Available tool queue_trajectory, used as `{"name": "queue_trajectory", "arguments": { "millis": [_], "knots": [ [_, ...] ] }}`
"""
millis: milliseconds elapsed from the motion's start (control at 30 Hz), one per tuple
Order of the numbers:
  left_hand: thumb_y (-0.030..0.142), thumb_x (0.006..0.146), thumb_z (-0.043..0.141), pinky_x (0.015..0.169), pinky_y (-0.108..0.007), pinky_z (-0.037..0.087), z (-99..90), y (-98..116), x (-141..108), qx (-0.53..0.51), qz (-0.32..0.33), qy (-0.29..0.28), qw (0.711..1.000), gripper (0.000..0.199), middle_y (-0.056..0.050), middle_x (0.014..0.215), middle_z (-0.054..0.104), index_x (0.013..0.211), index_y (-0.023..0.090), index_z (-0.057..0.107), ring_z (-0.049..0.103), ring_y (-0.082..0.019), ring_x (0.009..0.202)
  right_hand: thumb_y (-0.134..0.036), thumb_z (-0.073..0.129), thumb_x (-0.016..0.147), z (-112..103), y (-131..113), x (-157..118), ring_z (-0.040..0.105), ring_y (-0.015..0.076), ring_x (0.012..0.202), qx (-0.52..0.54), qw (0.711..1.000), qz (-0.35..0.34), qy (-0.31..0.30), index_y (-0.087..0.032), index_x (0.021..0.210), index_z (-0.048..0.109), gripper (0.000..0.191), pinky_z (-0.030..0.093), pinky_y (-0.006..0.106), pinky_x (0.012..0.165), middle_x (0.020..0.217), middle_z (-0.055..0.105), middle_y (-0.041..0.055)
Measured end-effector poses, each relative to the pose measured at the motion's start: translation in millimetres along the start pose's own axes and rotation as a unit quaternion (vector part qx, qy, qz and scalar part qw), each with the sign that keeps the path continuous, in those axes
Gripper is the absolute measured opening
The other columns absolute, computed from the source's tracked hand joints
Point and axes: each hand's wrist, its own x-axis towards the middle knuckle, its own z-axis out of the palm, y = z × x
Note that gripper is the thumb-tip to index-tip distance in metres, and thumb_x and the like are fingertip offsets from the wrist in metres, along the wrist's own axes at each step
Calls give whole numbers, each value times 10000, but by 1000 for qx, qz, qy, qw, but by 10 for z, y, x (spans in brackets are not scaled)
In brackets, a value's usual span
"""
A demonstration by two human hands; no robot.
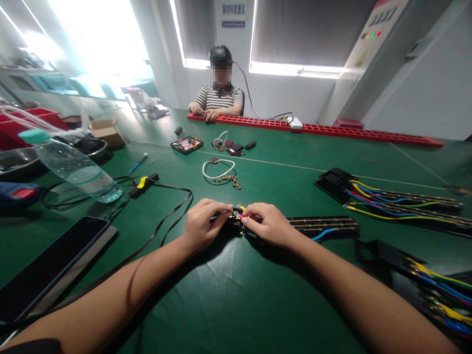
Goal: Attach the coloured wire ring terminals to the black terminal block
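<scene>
My left hand [206, 223] is closed, thumb and fingers pinched at the left end of a black strip housing with brass rails [320, 226]. The right hand [267, 223] is closed too, its fingertips on a small red wire [242, 216] at that same end. Small metal parts show between the fingertips, but too blurred to name. A blue wire [323, 233] lies along the housing's right part, beyond my right hand. Just past the hands lies a scatter of small brass pieces [234, 182], beside a white cable loop [218, 169].
At left are a water bottle [79, 169], a black cable [173, 216] and a phone-like slab [51, 265]. More wired black strips [398, 196] lie to the right. Across the green table [228, 305], a person [221, 98] sits behind a red slotted rail [332, 130].
</scene>
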Motion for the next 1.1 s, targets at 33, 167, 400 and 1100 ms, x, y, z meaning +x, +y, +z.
{"name": "queue_trajectory", "arguments": {
  "millis": [33,167,400,1100],
  "knots": [
    [160,898,672,744,-284,553,2,-1,-1,-2,0,0,1000,112,-44,918,766,1002,189,701,671,-153,792,-311,594,930,0,0,1,526,123,729,0,1000,-1,1,-194,877,704,168,311,252,662,786,651,-3],
    [163,893,677,755,-288,561,8,3,4,1,-2,-5,1000,91,-37,922,772,971,198,711,677,-155,796,-308,598,931,-4,3,4,521,125,739,1,1000,-13,1,-191,883,707,167,313,254,671,798,647,3],
    [141,888,686,733,-267,564,26,15,22,-3,15,-7,1000,78,-34,915,776,950,182,712,669,-142,769,-304,603,937,-2,23,8,527,131,768,-4,1000,-31,-2,-186,913,717,165,327,256,696,820,642,10],
    [153,873,712,748,-274,561,31,-9,11,-14,30,-16,999,63,-29,920,779,931,178,710,710,-143,785,-305,605,936,2,49,-1,532,127,752,5,999,-43,11,-190,906,716,162,322,255,679,815,647,11]
  ]
}}
